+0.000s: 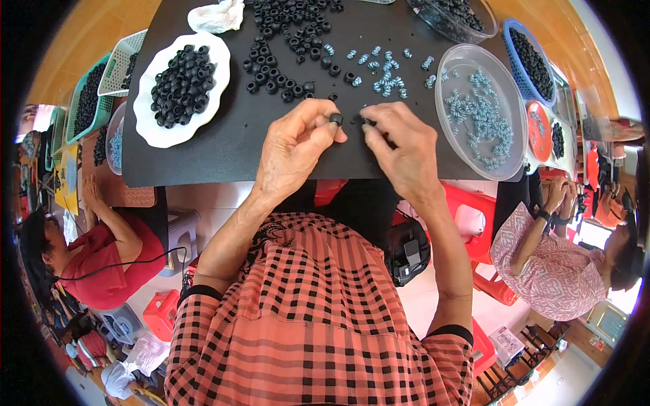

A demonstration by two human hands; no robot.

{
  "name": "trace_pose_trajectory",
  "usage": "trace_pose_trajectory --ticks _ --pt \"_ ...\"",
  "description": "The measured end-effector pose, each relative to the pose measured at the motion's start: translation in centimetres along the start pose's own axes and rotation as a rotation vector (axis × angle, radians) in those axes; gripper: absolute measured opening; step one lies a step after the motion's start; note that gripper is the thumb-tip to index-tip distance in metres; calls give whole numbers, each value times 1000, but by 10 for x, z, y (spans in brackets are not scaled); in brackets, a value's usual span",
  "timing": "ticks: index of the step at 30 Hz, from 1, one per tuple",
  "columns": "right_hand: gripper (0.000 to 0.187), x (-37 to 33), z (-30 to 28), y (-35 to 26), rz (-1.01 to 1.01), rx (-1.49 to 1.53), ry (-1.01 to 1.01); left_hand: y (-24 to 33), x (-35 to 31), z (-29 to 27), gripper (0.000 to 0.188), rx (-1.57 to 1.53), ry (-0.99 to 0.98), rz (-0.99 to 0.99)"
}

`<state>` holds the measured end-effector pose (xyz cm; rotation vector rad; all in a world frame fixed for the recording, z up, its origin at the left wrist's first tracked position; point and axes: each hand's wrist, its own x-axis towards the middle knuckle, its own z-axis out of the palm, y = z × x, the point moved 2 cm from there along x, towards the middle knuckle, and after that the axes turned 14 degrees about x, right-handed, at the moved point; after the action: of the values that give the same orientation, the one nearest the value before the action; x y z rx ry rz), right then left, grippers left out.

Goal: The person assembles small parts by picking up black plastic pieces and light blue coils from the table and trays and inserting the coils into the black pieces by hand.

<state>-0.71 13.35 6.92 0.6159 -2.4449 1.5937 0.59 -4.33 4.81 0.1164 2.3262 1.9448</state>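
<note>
Between the thumb and forefinger of my left hand [296,139] is a black hollow bead-like piece [336,118]. Close beside it, my right hand [404,145] has thumb and fingertips nearly together at a small dark piece [368,122], mostly hidden by the fingers. Both hands are over the near part of the black table [233,159]. Just beyond them lie loose black hollow pieces [271,71] and scattered small light-blue coiled pieces [387,78]. A scalloped white plate [147,111] heaped with black pieces stands left of my left hand. Right of my right hand, a clear round tray [449,122] holds many blue coils.
A crumpled white cloth [220,15] lies at the far left. Another clear container [440,24] of dark pieces stands far right. Baskets, one green [105,111], one blue [512,61], flank the table. A person sits on each side; red stools [161,314] stand on the floor.
</note>
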Motion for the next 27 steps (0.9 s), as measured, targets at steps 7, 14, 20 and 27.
trace_pose_trajectory --ticks 7,14,20,27 --pt "19 7 4 -9 -85 -400 -127 1 1 3 15 -337 -29 -60" --pt "16 4 2 2 -7 -185 9 -6 2 4 15 -330 -100 -64" --pt "15 7 4 -2 -62 -231 3 -7 5 4 17 -309 -83 -34" --pt "15 3 0 0 8 90 73 -2 3 7 15 -233 -83 -21"
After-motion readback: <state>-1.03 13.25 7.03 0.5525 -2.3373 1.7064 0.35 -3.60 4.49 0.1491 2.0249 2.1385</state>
